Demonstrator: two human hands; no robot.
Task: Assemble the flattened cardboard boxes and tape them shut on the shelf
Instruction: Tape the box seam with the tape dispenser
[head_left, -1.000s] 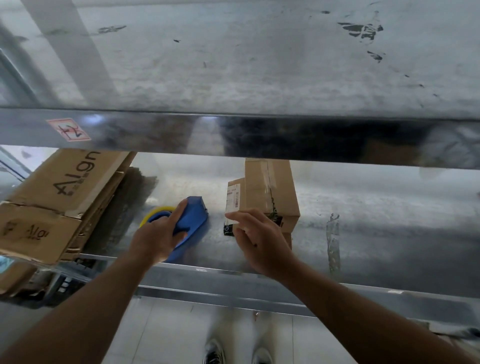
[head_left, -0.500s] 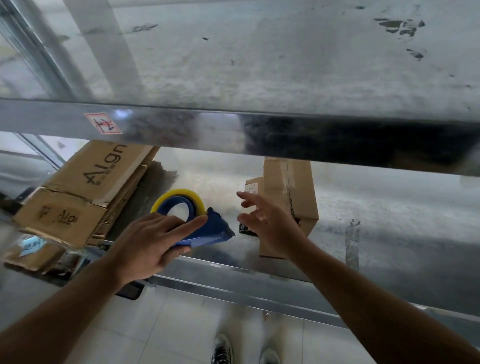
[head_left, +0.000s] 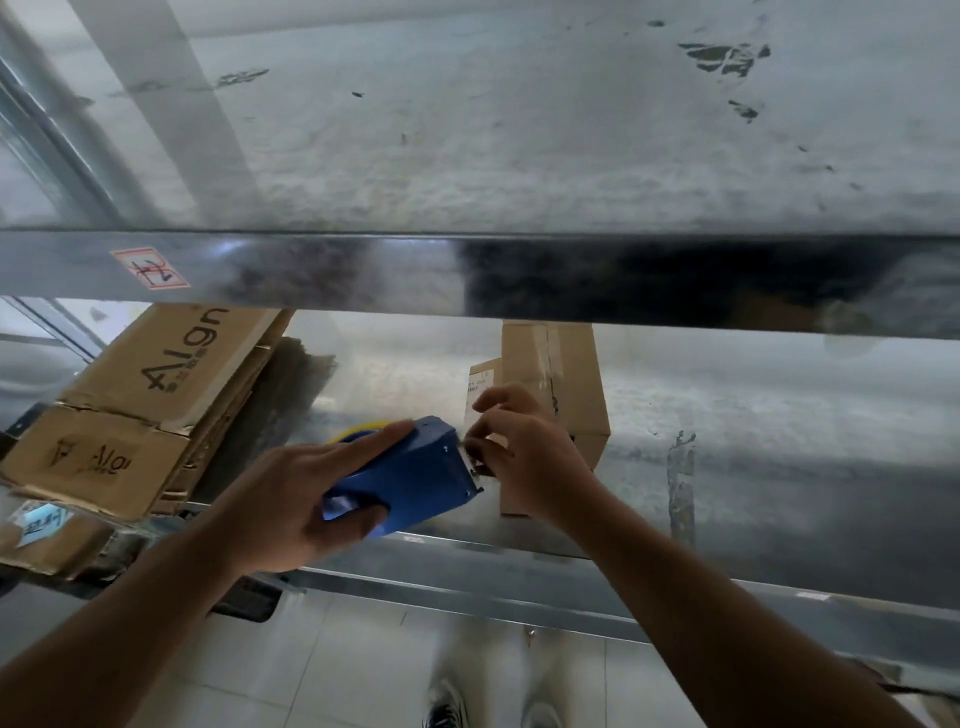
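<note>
From the head view, your left hand (head_left: 291, 499) grips the blue tape dispenser (head_left: 415, 478), with the thumb under its body and the forefinger laid straight along its top; the dispenser is lifted just above the front of the lower shelf (head_left: 779, 467). A sliver of the yellow tape roll (head_left: 358, 432) shows behind your forefinger. Your right hand (head_left: 524, 457) meets the dispenser's toothed front end, thumb and forefinger pinched together at its lip, the other fingers loosely raised; whether tape sits between the fingertips is too small to tell. Just behind that hand an assembled cardboard box (head_left: 561, 374) stands on the shelf, a clear strip of tape down its top. The flattened boxes (head_left: 145, 405) lie stacked at the shelf's left end, well apart from the box. The upper shelf rail (head_left: 519, 275) crosses above, bearing a red-bordered sticker (head_left: 149, 267).
</note>
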